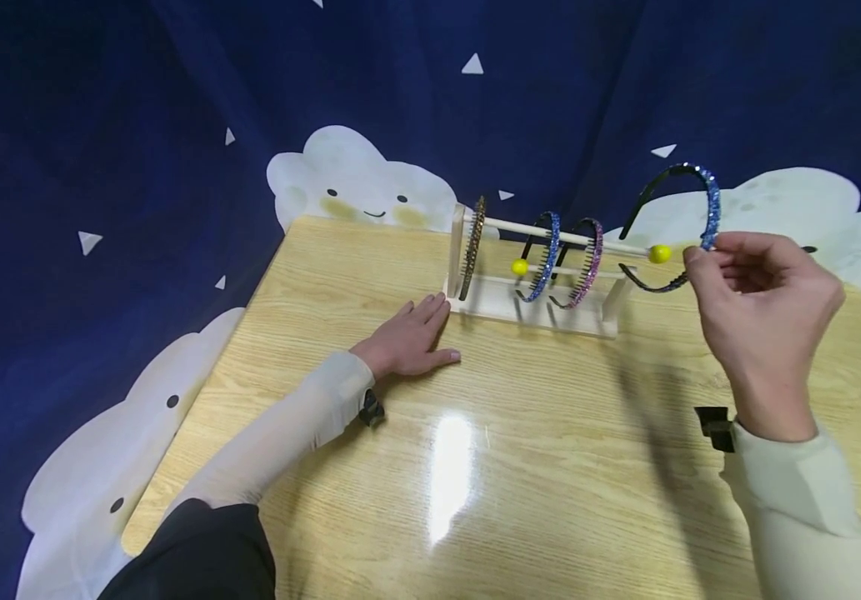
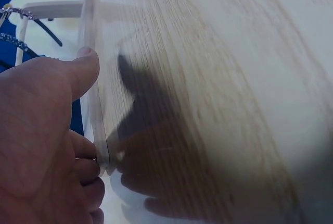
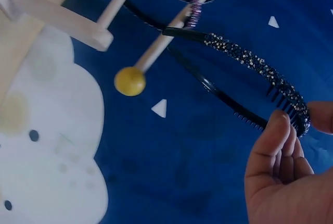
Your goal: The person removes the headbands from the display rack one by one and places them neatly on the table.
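From the head view I see my right hand (image 1: pixel 756 312) raised beside the wooden headband rack (image 1: pixel 535 275), its fingertips pinching the blue sparkly toothed headband (image 1: pixel 709 208) near the top of the arc. The lower end of this headband is partly hidden behind my fingers, so I cannot tell exactly where it ends. The arc stands upright, and its two open ends point away from my fingers, toward the yellow ball at the rod end (image 1: pixel 659 253); the band hangs just beside that ball, probably not yet touching the rod.

The right wrist view shows the comb teeth inside the band (image 3: pixel 260 67) and my thumb and fingers (image 3: pixel 276 140) closing on it, which the head view does not show.

My left hand (image 1: pixel 407 337) lies flat on the light wooden table (image 1: pixel 550 467), fingers straight and together, fingertips near the rack's base. In the blurred left wrist view the thumb (image 2: pixel 83 73) seems to touch the base edge.
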Demonstrator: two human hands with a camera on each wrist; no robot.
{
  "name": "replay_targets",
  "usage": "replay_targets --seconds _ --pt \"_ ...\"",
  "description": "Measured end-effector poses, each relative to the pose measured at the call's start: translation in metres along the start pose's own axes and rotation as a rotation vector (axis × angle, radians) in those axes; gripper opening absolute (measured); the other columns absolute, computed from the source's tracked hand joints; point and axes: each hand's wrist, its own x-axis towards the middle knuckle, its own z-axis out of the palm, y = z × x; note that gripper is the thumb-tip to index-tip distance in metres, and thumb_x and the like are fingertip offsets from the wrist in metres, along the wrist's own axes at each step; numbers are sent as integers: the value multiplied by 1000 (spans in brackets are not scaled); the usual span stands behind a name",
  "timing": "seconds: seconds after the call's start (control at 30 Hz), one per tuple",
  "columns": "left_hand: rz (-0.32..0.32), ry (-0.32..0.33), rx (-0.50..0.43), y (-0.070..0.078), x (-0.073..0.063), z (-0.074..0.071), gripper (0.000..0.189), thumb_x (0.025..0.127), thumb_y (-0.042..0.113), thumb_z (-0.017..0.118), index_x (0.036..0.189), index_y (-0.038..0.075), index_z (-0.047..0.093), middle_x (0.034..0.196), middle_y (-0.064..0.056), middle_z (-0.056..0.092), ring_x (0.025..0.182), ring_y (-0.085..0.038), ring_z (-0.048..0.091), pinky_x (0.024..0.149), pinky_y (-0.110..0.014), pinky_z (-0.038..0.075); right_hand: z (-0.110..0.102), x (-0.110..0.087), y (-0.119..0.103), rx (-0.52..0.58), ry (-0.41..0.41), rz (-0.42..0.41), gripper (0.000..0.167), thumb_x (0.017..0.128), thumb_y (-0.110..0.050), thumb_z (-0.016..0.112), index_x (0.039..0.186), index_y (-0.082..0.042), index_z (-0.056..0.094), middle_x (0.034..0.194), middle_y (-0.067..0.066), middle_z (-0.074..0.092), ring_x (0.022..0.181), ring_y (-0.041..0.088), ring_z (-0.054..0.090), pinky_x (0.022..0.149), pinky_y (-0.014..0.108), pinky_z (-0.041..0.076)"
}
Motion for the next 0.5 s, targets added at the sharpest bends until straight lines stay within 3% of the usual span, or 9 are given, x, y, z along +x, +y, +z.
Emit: replay_targets --seconds 0.13,0.23,0.4,0.5 --pt "2 8 -11 0 0 0 92 101 64 39 160 1 7 167 -16 0 153 -30 3 123 -45 5 -7 -7 -12 15 -18 -24 13 80 -5 76 92 2 77 74 -5 71 62 5 60 61 15 47" --pt "2 0 -6 1 -1 1 92 101 64 38 160 1 7 167 -16 0 153 -30 2 123 -45 4 -12 -17 -20 85 -54 -78 15 79 1 76 92 8 75 75 -4 70 63 5 61 61 14 47" --pt "-3 -2 0 0 -1 1 92 102 64 38 161 1 7 167 -16 0 153 -30 2 123 -45 5 -15 -34 -31 289 -182 -302 20 76 8 76 88 22 67 76 4 69 67 7 62 64 12 49" --pt "-2 0 0 0 -1 1 91 102 64 38 160 1 7 167 -16 0 153 -30 3 123 -46 5 -13 -43 -36 288 -263 -475 29 83 -7 78 82 19 67 73 12 67 71 4 60 68 11 47"
